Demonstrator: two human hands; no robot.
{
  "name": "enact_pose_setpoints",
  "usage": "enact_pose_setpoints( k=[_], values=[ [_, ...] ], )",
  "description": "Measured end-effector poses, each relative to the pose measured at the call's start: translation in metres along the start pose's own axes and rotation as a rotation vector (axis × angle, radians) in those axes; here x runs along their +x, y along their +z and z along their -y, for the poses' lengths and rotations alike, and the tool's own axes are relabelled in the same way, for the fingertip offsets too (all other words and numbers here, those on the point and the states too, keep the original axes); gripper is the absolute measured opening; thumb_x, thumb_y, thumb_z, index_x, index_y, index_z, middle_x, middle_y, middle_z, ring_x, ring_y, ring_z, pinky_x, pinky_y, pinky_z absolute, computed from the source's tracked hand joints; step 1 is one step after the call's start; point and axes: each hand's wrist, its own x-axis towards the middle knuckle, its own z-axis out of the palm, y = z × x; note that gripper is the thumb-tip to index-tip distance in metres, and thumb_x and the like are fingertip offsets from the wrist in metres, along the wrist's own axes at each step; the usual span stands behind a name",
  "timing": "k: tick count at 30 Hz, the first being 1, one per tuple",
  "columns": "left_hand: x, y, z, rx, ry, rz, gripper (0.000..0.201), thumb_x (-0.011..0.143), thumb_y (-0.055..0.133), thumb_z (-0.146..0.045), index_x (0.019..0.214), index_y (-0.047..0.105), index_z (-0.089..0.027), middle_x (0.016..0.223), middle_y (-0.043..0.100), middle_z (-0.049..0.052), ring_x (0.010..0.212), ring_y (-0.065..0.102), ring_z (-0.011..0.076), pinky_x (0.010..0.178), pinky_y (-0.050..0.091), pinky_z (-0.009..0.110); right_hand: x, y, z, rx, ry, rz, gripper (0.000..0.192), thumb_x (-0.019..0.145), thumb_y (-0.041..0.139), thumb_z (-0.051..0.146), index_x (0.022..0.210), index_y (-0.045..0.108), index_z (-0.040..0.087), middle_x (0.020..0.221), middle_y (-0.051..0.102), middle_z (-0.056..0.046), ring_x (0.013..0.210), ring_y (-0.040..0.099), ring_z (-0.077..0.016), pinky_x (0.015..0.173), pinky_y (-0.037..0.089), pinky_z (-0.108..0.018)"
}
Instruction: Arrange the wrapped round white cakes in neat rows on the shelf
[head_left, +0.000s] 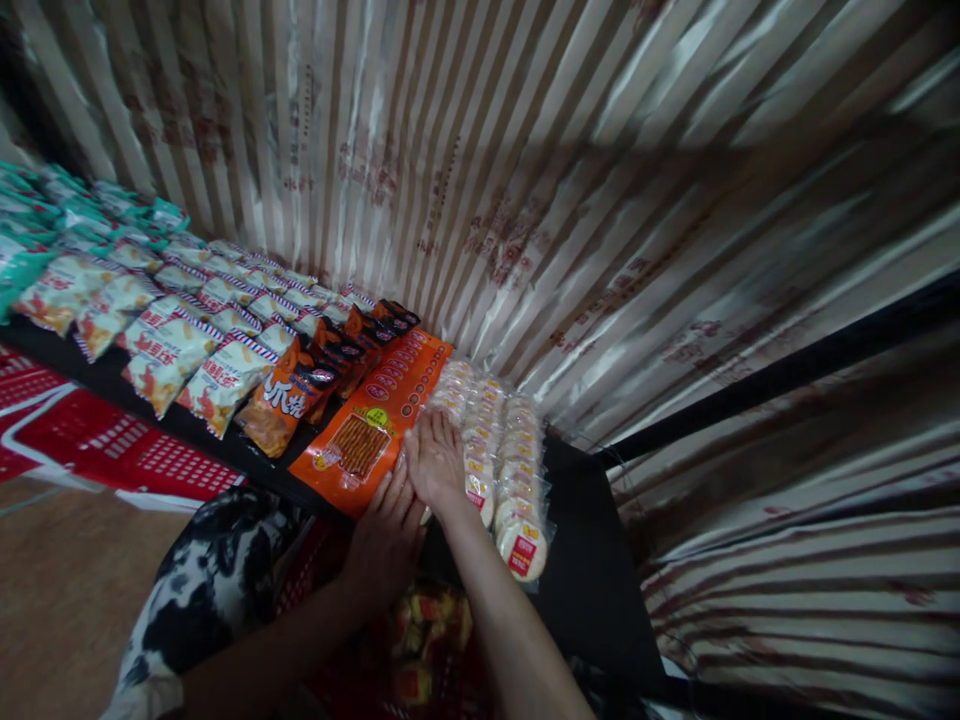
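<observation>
Both hands were seen at the near edge of a dark shelf, pressed side by side into the gap between two sets of snacks. The left hand was laid flat, fingers stretched and together, against the near right edge of the orange snack packs. The right hand was spread palm down, its fingers resting on the left side of the clear-wrapped round cakes. Nothing was gripped by either hand; the items were only touched and pushed.

The shelf appeared largely stocked already. Far to the left, teal packets were stacked; next to them, white striped bags were ranged in neat rows, followed by darker orange bags, then the flat orange packs, and the round cakes lying in columns at the right end. A bare stretch of shelf was left to the right of the cakes, up to the striped curtain behind.

The work was judged to be close to finished on this level: the rows were laid, and only the straightening of the last two groups seemed to remain. More packets could be made out dimly below the hands, but whether those were shelved or waiting could not be told. A red crate was seen under the shelf on the left.
</observation>
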Motion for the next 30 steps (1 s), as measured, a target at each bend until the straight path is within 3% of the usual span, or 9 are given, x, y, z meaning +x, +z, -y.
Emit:
enact_pose_setpoints(
  k=[4, 10, 16, 24, 30],
  values=[
    [0.000, 0.003, 0.000, 0.030, 0.009, -0.051, 0.041, 0.090, 0.041, -0.021, 0.128, 0.053, -0.012, 0.141, 0.049, 0.015, 0.139, 0.034, 0.0281, 0.109, 0.037, 0.046, 0.021, -0.007, 0.000, -0.007, 0.053, -0.037, 0.065, 0.098, 0.016, 0.047, 0.148, 0.027, 0.007, 0.157, 0.015, -0.015, 0.146, 0.005, -0.0247, 0.117, 0.006, -0.040],
    [0.000, 0.002, 0.002, 0.085, 0.035, -0.029, 0.046, 0.088, 0.041, -0.018, 0.133, 0.047, -0.010, 0.145, 0.044, 0.015, 0.139, 0.034, 0.0274, 0.110, 0.035, 0.045, 0.049, -0.007, -0.002, 0.014, 0.189, 0.035, 0.070, 0.096, 0.020, 0.052, 0.149, 0.024, 0.008, 0.158, 0.010, -0.017, 0.146, 0.000, -0.0313, 0.116, 0.003, -0.043],
    [-0.003, 0.003, 0.002, 0.082, 0.038, -0.026, 0.041, 0.088, 0.043, -0.019, 0.128, 0.052, -0.012, 0.143, 0.046, 0.014, 0.138, 0.036, 0.0266, 0.107, 0.039, 0.043, 0.044, 0.002, -0.006, -0.005, 0.172, -0.020, 0.065, 0.096, 0.022, 0.048, 0.147, 0.032, 0.009, 0.156, 0.022, -0.016, 0.145, 0.010, -0.0290, 0.116, 0.004, -0.040],
    [-0.001, 0.004, 0.003, 0.087, 0.067, -0.048, 0.046, 0.087, 0.044, -0.016, 0.132, 0.049, -0.010, 0.141, 0.048, 0.015, 0.139, 0.032, 0.0288, 0.107, 0.038, 0.043, 0.066, -0.004, -0.013, 0.009, 0.199, -0.035, 0.065, 0.096, 0.020, 0.050, 0.150, 0.024, 0.013, 0.159, 0.009, -0.012, 0.146, -0.001, -0.0238, 0.116, 0.002, -0.042],
    [-0.002, 0.006, 0.004, 0.100, 0.082, -0.042, 0.049, 0.086, 0.045, -0.015, 0.135, 0.047, -0.010, 0.140, 0.049, 0.015, 0.139, 0.031, 0.0297, 0.108, 0.037, 0.044, 0.084, 0.000, -0.024, -0.015, 0.212, 0.020, 0.069, 0.095, 0.020, 0.052, 0.150, 0.022, 0.011, 0.159, 0.011, -0.011, 0.146, 0.002, -0.0245, 0.116, 0.002, -0.044]
  ],
)
